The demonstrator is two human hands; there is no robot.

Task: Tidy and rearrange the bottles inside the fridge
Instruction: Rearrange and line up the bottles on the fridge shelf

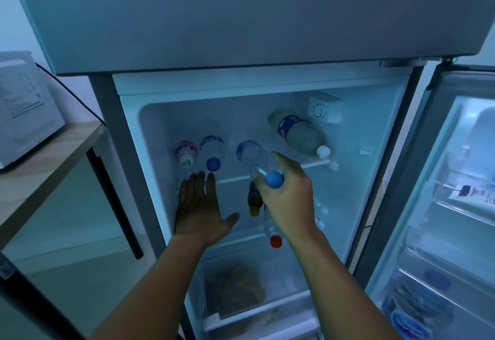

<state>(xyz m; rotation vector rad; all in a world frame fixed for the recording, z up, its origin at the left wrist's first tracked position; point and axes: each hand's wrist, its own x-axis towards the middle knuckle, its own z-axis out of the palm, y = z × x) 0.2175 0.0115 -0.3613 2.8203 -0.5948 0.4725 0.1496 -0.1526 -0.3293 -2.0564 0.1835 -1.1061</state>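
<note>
The fridge stands open with its top shelf point(308, 164) holding several bottles. My right hand point(288, 200) grips the neck end of a clear water bottle point(253, 156) with a blue cap, which lies tilted over the shelf's middle. My left hand point(199, 207) is spread flat and empty at the shelf's left front edge. Behind it stand a small pink-labelled bottle point(185, 153) and a blue-capped bottle point(213, 149). A large pale bottle point(297, 132) with a white cap lies at the back right. Below, a brown bottle point(254, 201) and a red-capped bottle point(273, 228) are partly hidden by my right hand.
The fridge door point(452, 205) hangs open at right, with containers in its racks. A crisper drawer point(235, 286) with something brownish sits at the bottom. A white microwave point(24, 109) stands on a wooden table point(53, 152) at left. The freezer door point(241, 12) above is closed.
</note>
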